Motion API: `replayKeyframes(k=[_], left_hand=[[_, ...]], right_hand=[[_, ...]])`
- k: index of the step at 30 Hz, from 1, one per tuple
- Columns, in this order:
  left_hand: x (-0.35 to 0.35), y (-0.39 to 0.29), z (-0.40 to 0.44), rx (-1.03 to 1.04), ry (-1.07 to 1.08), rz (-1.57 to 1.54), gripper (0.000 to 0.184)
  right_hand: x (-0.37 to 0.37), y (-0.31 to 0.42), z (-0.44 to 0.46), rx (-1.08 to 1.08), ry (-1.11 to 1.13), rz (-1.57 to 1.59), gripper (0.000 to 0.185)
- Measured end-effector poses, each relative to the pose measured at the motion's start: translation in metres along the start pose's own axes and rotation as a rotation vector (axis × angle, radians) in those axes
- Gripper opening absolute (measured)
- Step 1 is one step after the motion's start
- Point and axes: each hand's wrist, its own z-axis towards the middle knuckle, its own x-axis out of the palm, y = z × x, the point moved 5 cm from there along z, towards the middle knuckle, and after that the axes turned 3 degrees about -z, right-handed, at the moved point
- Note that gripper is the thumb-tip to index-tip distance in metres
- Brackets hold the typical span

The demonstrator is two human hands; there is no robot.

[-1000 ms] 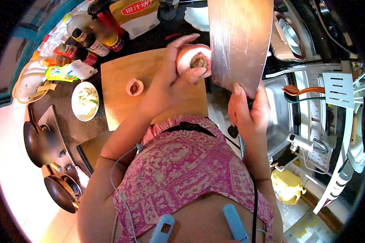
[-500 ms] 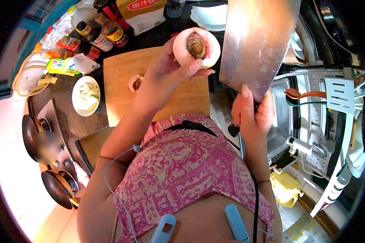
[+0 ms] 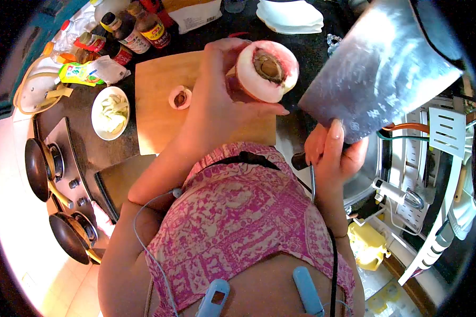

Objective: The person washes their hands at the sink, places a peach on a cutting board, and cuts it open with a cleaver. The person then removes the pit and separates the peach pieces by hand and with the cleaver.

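My left hand point(image 3: 217, 95) is wrapped round a cut peach point(image 3: 284, 87), held up above the cutting board point(image 3: 161, 124). Its cut face is turned up, showing pale flesh, a pink edge and the brown pit point(image 3: 268, 67) still inside. In my right hand point(image 3: 330, 158) is a cleaver point(image 3: 378, 74), its broad metal blade raised and leaning to the right, thumb pressed on the lower blade. The blade is apart from the peach. A small cut piece point(image 3: 180, 98) with a brown centre lies on the board. To the left, a white bowl point(image 3: 110, 113) holds pale slices.
Bottles point(image 3: 153, 29) and a sauce pouch point(image 3: 82, 74) crowd the back left. Two pans point(image 3: 69, 238) sit on the stove at left. White dishes point(image 3: 290, 17) lie at the back. The sink point(image 3: 362, 185) and a dish rack point(image 3: 418, 158) are at right.
The cleaver has swung from nearly upright to a rightward tilt, and its blade has turned. My left hand has moved slightly right, turning the peach a little.
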Motion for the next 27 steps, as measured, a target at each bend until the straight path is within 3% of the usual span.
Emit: replayKeyframes(k=[2, 5, 7, 8, 9, 10, 11, 12, 13, 16, 18, 19, 21, 24, 25, 27], left_hand=[[0.001, -0.003, 0.001, 0.067, 0.005, 0.047, 0.087], [0.006, 0.002, 0.006, -0.032, 0.111, -0.051, 0.084], [0.006, 0.000, 0.008, 0.116, 0.166, 0.253, 0.081], [0.008, 0.005, 0.007, 0.124, 0.171, 0.255, 0.081], [0.009, 0.015, 0.006, 0.075, 0.136, 0.207, 0.080], [0.008, 0.026, 0.006, 0.025, 0.102, 0.159, 0.078], [0.008, 0.045, 0.008, -0.124, 0.217, 0.266, 0.076], [0.008, 0.048, 0.013, -0.116, 0.223, 0.269, 0.076], [0.013, 0.038, 0.018, 0.146, 0.255, 0.421, 0.076], [0.017, 0.051, 0.010, 0.224, 0.170, 0.295, 0.074], [0.015, 0.057, 0.016, 0.305, -0.017, 0.074, 0.074], [0.010, 0.057, 0.021, 0.297, 0.160, -0.143, 0.075], [0.008, 0.052, 0.028, 0.312, 0.218, -0.172, 0.075], [0.010, 0.047, 0.027, 0.298, 0.218, -0.116, 0.078], [0.010, 0.043, 0.023, 0.283, 0.189, -0.072, 0.079], [0.013, 0.025, 0.015, 0.184, 0.216, 0.033, 0.082]], right_hand=[[-0.002, 0.002, 0.001, -0.022, 0.006, 0.038, 0.010], [-0.006, 0.006, 0.010, -0.071, 0.018, -0.279, 0.013], [-0.003, 0.011, 0.016, -0.160, 0.088, -0.471, 0.012], [0.004, 0.016, 0.022, -0.307, 0.166, -0.560, 0.012], [0.011, 0.021, 0.027, -0.462, 0.233, -0.637, 0.013], [0.016, 0.023, 0.031, -0.496, 0.298, -0.639, 0.015], [0.020, 0.024, 0.032, -0.487, 0.341, -0.667, 0.015], [0.023, 0.024, 0.033, -0.477, 0.386, -0.694, 0.016], [0.017, 0.015, 0.033, -0.454, 0.480, -0.723, 0.024], [0.023, 0.021, 0.034, -0.568, 0.560, -0.691, 0.033], [0.023, 0.020, 0.030, -0.648, 0.532, -0.668, 0.039], [0.025, 0.028, 0.026, -0.713, 0.544, -0.778, 0.040], [0.028, 0.027, 0.021, -0.838, 0.489, -0.853, 0.044], [0.027, 0.033, 0.024, -0.848, 0.450, -0.890, 0.042], [0.022, 0.025, 0.026, -0.733, 0.465, -0.797, 0.045], [0.019, 0.028, 0.033, -0.562, 0.367, -0.706, 0.029]])
